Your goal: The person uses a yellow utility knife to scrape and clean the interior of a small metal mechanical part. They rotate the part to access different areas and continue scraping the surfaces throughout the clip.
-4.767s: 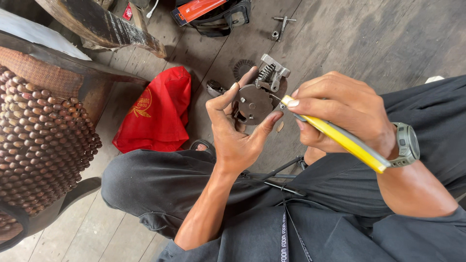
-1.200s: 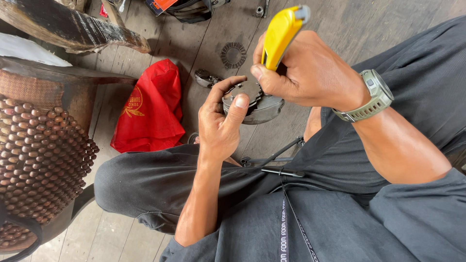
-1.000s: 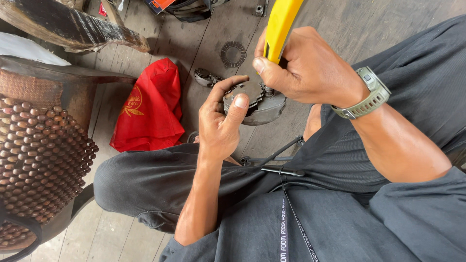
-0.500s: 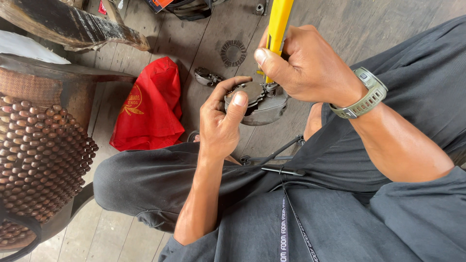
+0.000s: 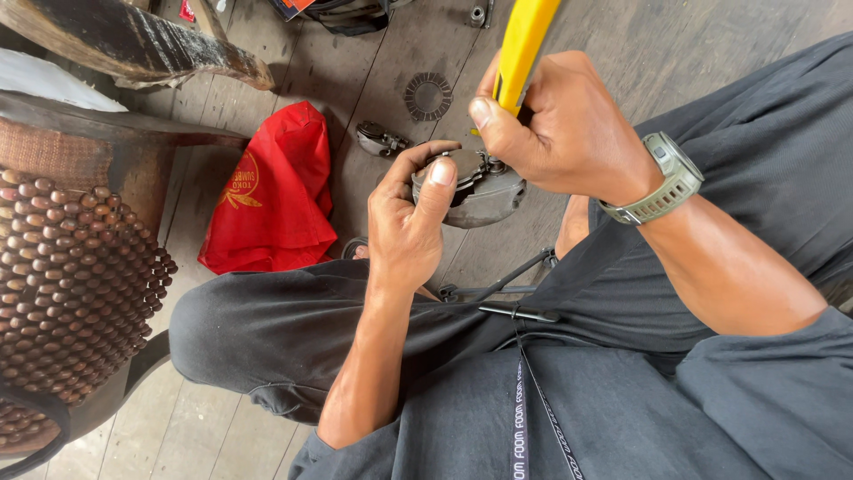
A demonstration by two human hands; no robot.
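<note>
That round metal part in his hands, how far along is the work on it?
Already off, it seems: a toothed ring and a small metal piece lie loose on the plank floor. In hand: the left hand steadies the round metal part while the right hand drives a yellow-handled tool down into it. What remains inside is hidden by the hands, so how much is left is unclear.

1. The round grey metal part [image 5: 475, 188] was a worn, dull disc-shaped casting with small fittings on its upper face. It sat gripped in the left hand [image 5: 407, 233], thumb across its near edge, just below the right hand [image 5: 569, 129].
2. The yellow-handled tool [image 5: 524, 44] stood nearly upright, clenched in the right hand's fist, its handle rising past the fingers and its working end hidden against the part's top.
</note>
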